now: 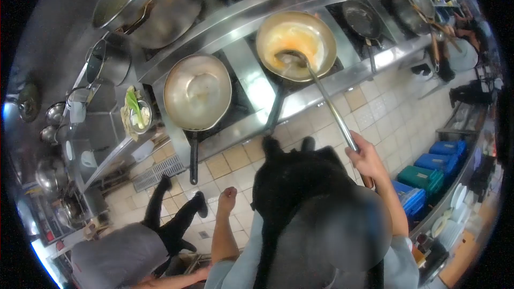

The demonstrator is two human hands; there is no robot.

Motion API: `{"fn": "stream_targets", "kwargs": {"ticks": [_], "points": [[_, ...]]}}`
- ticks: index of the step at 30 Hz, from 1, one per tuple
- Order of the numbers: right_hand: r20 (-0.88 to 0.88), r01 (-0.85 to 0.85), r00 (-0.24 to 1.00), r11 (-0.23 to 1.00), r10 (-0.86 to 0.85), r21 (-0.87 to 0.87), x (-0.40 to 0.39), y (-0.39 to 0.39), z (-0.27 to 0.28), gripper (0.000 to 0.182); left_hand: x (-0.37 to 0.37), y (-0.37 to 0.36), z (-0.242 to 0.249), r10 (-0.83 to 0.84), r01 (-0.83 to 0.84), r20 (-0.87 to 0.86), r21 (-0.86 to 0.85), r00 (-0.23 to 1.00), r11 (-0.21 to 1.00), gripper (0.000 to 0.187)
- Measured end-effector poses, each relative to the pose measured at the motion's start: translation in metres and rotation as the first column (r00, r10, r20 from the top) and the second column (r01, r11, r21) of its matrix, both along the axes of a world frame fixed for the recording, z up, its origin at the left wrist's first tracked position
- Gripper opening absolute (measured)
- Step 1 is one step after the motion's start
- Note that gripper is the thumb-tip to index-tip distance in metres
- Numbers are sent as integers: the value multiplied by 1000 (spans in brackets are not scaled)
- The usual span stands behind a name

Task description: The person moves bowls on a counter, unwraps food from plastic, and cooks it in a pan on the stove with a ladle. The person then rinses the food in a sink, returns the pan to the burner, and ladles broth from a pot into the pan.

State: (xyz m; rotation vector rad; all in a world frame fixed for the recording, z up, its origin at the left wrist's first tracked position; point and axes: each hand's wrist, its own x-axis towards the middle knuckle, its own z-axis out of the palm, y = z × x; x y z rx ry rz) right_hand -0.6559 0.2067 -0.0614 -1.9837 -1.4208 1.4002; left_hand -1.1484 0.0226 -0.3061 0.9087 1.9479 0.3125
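Observation:
My right hand (365, 158) is closed round the handle of a long metal ladle (332, 106). The ladle's bowl rests in a frying pan (328, 36) on the stove, amid a yellow-orange and whitish liquid (300, 35) that looks like egg. This pan's dark handle points toward my body, and no hand is on it. Down by my left side, my left hand (227, 196) is held in a loose fist, with nothing visible in it. The nearest cookware to that hand is a second frying pan (178, 88) on the left burner, its black handle pointing toward me.
Large pots (166, 16) stand behind the stove. A small black pan (361, 18) sits on the right. At far left, a bowl with greens (140, 115) is beside the stove. A co-worker in a grey shirt (118, 254) is at lower left; lidded bins (420, 179) line the right.

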Motion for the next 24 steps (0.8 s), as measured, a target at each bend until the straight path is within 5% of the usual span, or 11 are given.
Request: {"fn": "stream_targets", "kwargs": {"ticks": [2, 10, 18, 24], "points": [[-12, -12, 1000, 987, 14, 158, 1, 2, -19, 49, 0, -3, 4, 10, -10, -2, 14, 1000, 1000, 32], [59, 17, 998, 988, -27, 151, -8, 35, -24, 48, 11, 0, 40, 73, -73, -8, -23, 997, 997, 35], [-7, 94, 995, 971, -95, 218, -9, 56, -25, 50, 2, -20, 17, 111, -111, 30, -7, 993, 994, 36], [103, 14, 993, 949, -49, 314, -8, 76, -25, 50, -4, -28, 2, 81, -81, 24, 21, 996, 996, 35]]}}
